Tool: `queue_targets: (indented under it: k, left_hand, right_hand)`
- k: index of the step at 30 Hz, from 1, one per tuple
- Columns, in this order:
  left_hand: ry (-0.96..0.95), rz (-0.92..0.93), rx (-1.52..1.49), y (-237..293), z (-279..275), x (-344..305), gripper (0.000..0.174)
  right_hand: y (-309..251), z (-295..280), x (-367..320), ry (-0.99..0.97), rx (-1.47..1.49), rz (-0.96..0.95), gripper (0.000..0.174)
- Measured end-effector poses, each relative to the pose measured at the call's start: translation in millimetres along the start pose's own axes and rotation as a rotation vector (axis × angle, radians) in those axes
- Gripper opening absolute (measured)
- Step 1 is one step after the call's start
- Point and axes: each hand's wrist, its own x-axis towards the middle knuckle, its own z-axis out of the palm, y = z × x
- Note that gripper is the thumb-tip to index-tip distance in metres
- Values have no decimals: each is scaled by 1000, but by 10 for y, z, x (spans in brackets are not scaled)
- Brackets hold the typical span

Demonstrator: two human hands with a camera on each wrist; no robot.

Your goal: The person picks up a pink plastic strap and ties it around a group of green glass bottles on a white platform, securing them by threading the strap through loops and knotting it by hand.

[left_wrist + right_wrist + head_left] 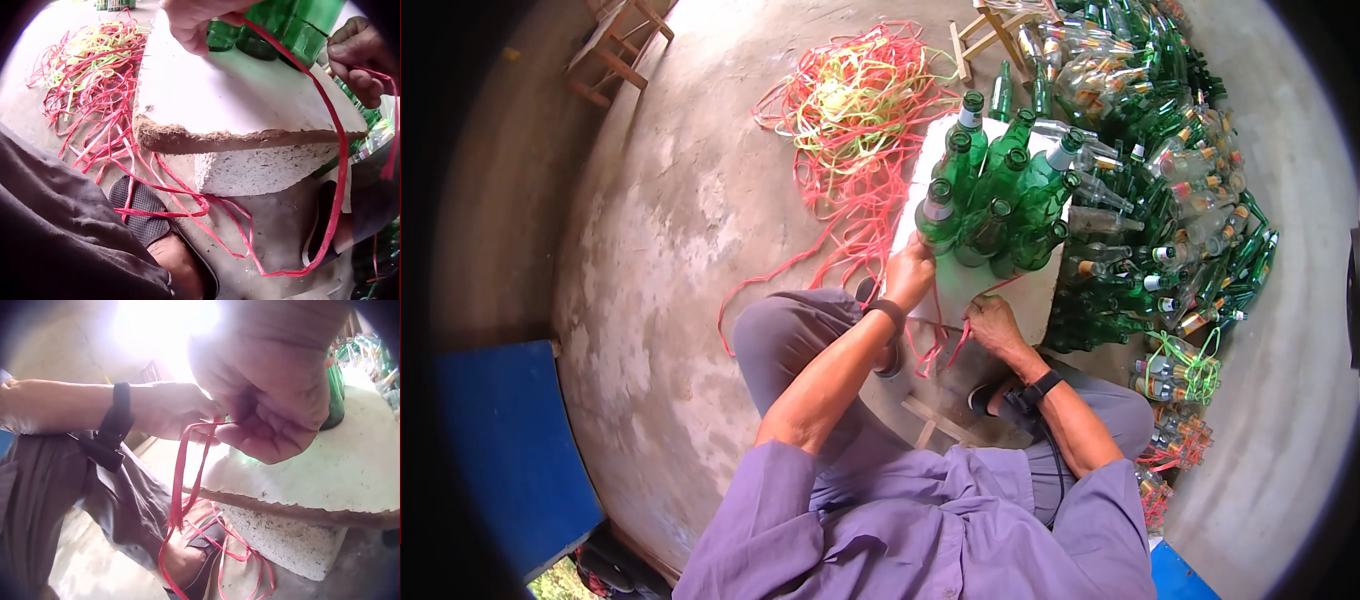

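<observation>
A tight cluster of several green glass bottles (998, 185) stands upright on a white board (925, 165). At the cluster's near left bottle, my left hand (911, 273) holds a red plastic strap (331, 115) close to the bottle bases. The strap droops from there over the board's front edge in the left wrist view. My right hand (995, 325) pinches the strap near its end, right of the left hand and over the near side of the board. A short tail of it hangs below the right fingers (228, 434). Bottles hide part of the strap.
A tangled heap of red and yellow-green strap (855, 100) lies on the floor at left. Many loose bottles (1190, 170) pile up on the right, with tied bundles (1175, 375) nearer. A speckled block (262, 169) supports the board. Wooden stools (615, 50) stand farther back.
</observation>
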Motion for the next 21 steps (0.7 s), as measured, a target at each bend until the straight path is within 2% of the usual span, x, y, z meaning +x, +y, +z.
queue_targets:
  k: [4, 6, 8, 13, 15, 16, 18, 21]
  left_hand:
    - [13, -22, -6, -23, 40, 10, 21]
    - [-29, -28, 9, -12, 9, 7, 21]
    - [-108, -63, 41, 39, -32, -5, 23]
    - [-89, -89, -29, 188, -44, -21, 23]
    - [-48, -78, -85, 209, -38, -23, 23]
    - [-67, -107, -88, 214, -44, -15, 24]
    - [-97, -150, -86, 204, -47, -8, 26]
    - [-105, -151, -91, 186, -53, 14, 24]
  right_hand:
    - [-162, -72, 23, -14, 34, 32, 28]
    - [-371, -159, 53, -11, 243, 388, 27]
    - [-398, -178, 57, 5, 301, 400, 27]
    - [-364, -208, 70, -7, 301, 415, 25]
    - [-325, -210, 85, -57, 159, 259, 27]
    - [-320, -201, 92, -57, 158, 252, 27]
    - [-332, -188, 80, -20, 276, 354, 28]
    - [-362, -200, 69, -21, 300, 405, 26]
